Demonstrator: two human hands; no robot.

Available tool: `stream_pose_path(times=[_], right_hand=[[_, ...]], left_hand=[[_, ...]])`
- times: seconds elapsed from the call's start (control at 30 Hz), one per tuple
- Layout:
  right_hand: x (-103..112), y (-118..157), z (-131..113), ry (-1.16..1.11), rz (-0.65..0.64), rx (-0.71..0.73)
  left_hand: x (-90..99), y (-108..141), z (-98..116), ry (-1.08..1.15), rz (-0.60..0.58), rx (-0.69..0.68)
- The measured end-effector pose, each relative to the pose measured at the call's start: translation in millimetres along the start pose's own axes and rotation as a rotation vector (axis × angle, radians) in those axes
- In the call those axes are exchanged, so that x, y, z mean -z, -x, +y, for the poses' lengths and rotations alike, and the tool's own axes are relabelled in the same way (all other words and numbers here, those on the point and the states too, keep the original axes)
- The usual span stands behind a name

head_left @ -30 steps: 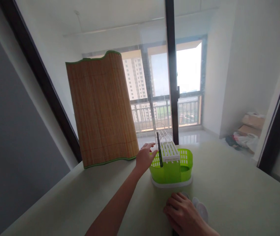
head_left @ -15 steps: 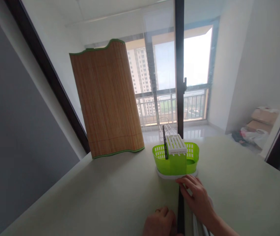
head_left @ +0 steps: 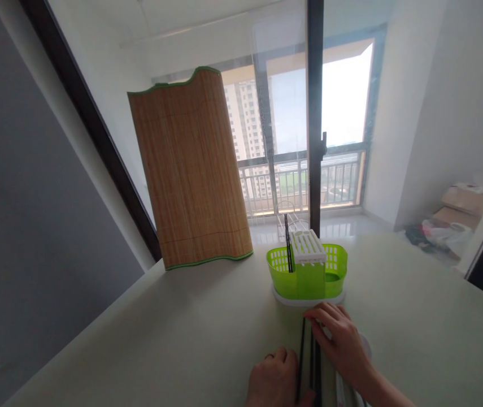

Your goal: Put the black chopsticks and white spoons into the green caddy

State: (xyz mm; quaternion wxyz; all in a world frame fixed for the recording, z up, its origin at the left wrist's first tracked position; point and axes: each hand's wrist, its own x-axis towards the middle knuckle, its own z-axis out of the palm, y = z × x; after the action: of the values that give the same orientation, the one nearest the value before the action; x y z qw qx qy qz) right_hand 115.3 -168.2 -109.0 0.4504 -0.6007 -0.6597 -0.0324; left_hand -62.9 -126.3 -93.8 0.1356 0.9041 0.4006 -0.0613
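Several black chopsticks (head_left: 312,356) lie lengthwise on the table between my hands. My right hand (head_left: 345,345) pinches their far ends with thumb and fingertips. Curled at the near end, my left hand (head_left: 273,377) grips the leftmost chopstick (head_left: 300,362), which stands slightly apart from the others. Partly hidden under my right wrist are pale, shiny utensils (head_left: 339,390). Just beyond my right fingertips is a green utensil basket (head_left: 309,284) with a white slotted rack (head_left: 308,244) on its middle. Black chopsticks (head_left: 288,243) stand upright in its left compartment.
A bamboo mat (head_left: 190,169) with green edging stands upright at the back left of the pale table (head_left: 173,322). Behind the table is a glass partition with a dark frame (head_left: 315,113). Cardboard boxes (head_left: 464,206) and bags lie beyond at right.
The bunched chopsticks have spread, with one shifted left from the rest. Both hands stay nearly in place. The view has swung slightly left.
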Motion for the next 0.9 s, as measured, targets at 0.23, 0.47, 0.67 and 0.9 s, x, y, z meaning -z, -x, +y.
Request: stream_pose_path(times=[0.23, 0.47, 0.67, 0.9], right_hand=[[-2, 0, 4, 0.022, 0.007, 0.019], [-6, 2, -1, 0.023, -0.033, 0.089], [-10, 5, -7, 0.034, -0.094, 0.126], [-18, 14, -20, -0.089, -0.337, -0.063]], left_hand=[[11.2, 1, -3, -0.06, 0.039, 0.064], [28.4, -8, -25, -0.112, 0.025, 0.173], [38.9, -9, -41, -0.11, 0.088, 0.164], [66.0, 1, -21, 0.266, 0.406, 0.089]])
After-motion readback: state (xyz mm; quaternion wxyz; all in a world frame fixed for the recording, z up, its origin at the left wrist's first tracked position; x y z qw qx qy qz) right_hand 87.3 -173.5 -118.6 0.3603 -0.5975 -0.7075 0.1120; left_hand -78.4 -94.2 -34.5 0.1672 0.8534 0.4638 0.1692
